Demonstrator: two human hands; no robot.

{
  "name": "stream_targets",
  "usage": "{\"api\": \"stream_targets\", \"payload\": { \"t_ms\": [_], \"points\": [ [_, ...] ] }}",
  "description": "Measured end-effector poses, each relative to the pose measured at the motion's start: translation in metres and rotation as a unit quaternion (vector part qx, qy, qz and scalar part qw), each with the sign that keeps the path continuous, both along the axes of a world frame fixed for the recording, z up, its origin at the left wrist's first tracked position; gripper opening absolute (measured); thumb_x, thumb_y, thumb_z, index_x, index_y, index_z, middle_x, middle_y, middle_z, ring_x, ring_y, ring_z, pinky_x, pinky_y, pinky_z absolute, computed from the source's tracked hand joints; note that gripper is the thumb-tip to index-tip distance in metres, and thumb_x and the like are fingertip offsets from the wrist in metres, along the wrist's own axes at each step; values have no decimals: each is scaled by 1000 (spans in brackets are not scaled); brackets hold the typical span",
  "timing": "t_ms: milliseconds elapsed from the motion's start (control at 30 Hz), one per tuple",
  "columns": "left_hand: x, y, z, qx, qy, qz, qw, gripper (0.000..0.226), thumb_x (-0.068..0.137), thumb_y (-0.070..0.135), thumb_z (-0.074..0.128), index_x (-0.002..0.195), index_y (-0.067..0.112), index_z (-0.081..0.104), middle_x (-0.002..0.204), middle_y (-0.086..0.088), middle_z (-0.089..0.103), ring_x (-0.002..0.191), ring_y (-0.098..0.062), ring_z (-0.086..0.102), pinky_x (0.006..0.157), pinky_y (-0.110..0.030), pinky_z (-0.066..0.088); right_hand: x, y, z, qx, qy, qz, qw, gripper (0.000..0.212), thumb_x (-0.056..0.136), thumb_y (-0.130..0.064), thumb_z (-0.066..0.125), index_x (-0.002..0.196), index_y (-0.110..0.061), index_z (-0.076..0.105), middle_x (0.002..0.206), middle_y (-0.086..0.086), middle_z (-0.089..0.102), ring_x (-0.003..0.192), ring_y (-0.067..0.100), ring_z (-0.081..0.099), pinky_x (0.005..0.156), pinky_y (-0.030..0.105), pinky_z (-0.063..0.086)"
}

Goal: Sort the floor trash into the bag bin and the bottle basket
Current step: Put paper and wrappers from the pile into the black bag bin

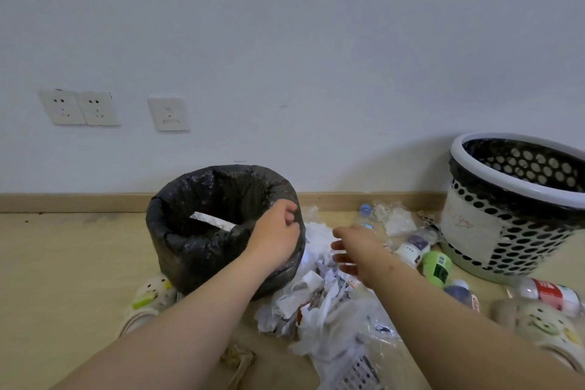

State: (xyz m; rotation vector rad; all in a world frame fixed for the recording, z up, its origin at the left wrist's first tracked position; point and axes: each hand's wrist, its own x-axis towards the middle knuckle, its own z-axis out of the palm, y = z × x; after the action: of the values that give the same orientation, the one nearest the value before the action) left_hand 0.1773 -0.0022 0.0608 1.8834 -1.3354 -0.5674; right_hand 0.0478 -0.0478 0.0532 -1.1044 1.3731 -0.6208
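A bin lined with a black bag (190,244) stands on the floor by the wall, with a white paper strip (212,220) inside it. My left hand (277,236) rests at the bin's right rim, fingers curled, nothing visible in it. My right hand (353,247) hovers open over a heap of crumpled white paper and plastic wrap (319,301). To the right stands a white perforated basket (493,231) with a black liner. Several bottles lie between heap and basket: a clear one with a blue cap (365,215), a white one (411,247), a green one (438,267) and a red-labelled one (550,294).
Light slippers on my feet show at the lower left (148,298) and lower right (538,326). A wooden skirting board (72,202) runs along the white wall, which carries several sockets (79,107). A brown scrap (235,358) lies on the floor near my left arm.
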Motion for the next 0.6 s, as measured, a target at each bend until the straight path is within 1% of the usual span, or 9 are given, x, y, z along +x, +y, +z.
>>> {"api": "stream_targets", "payload": {
  "t_ms": [67, 133, 200, 267, 300, 367, 467, 533, 600],
  "points": [
    [-11, 2, -19, 51, -20, -44, 998, 40, 94, 8, 45, 133, 18, 44, 124, 0, 51, 106, -12, 48, 90, -23, 38, -1, -1, -13, -2, 22, 6, 1000, 4, 93, -7, 44, 95, -6, 46, 72, 9, 44, 57, 19, 41, 53, 26, 32],
    [-20, -3, -37, 102, -43, -65, 992, 44, 93, 8, 45, 135, 17, 41, 132, -4, 49, 115, -17, 49, 93, -25, 39, -6, -8, -30, -22, 55, 30, 998, 11, 92, -6, 43, 100, -5, 51, 78, 13, 45, 64, 23, 44, 55, 28, 34],
    [-22, -9, -49, 147, -52, -65, 986, 47, 92, 7, 45, 138, 16, 38, 139, -7, 45, 123, -22, 47, 96, -27, 39, -8, -15, -44, -46, 90, 55, 993, 12, 90, -5, 43, 97, -4, 53, 80, 14, 47, 78, 26, 47, 65, 31, 38],
    [-22, -18, -60, 195, -48, -55, 978, 57, 90, 6, 48, 144, 15, 29, 145, -10, 38, 129, -25, 43, 100, -28, 37, -14, -21, -56, -59, 117, 70, 989, 7, 88, -7, 44, 91, -7, 51, 73, 7, 46, 81, 25, 47, 73, 30, 42],
    [-19, -20, -64, 214, -39, -40, 975, 65, 90, 7, 51, 147, 15, 22, 148, -11, 33, 132, -26, 39, 104, -30, 36, -17, -21, -60, -60, 126, 78, 987, 7, 88, -8, 44, 91, -8, 50, 72, 5, 45, 78, 24, 47, 71, 28, 44],
    [-13, -24, -71, 240, -23, 11, 971, 76, 90, 10, 53, 151, 16, 8, 151, -13, 28, 135, -28, 36, 110, -34, 33, -26, -21, -64, -65, 141, 96, 983, 8, 90, -7, 42, 92, -8, 50, 69, 3, 43, 71, 20, 45, 59, 22, 37],
    [2, -26, -83, 253, -14, 93, 963, 72, 94, 12, 47, 151, 14, 2, 148, -18, 32, 131, -32, 41, 107, -35, 34, -42, -19, -70, -88, 180, 105, 974, 9, 90, -5, 40, 89, -8, 49, 69, 3, 44, 67, 18, 43, 53, 22, 31],
    [12, -23, -94, 268, -19, 115, 956, 71, 95, 18, 48, 151, 14, 4, 147, -19, 31, 131, -34, 39, 106, -36, 35, -51, -15, -74, -105, 208, 113, 966, 12, 90, -6, 44, 98, -7, 54, 84, 6, 51, 75, 19, 46, 57, 23, 36],
    [16, -17, -106, 290, -39, 93, 952, 69, 94, 27, 49, 150, 17, 10, 150, -17, 25, 134, -34, 35, 109, -39, 34, -58, -8, -84, -121, 259, 180, 941, 36, 87, -14, 55, 123, -15, 52, 113, 8, 52, 100, 24, 50, 80, 27, 45]
  ]
}}
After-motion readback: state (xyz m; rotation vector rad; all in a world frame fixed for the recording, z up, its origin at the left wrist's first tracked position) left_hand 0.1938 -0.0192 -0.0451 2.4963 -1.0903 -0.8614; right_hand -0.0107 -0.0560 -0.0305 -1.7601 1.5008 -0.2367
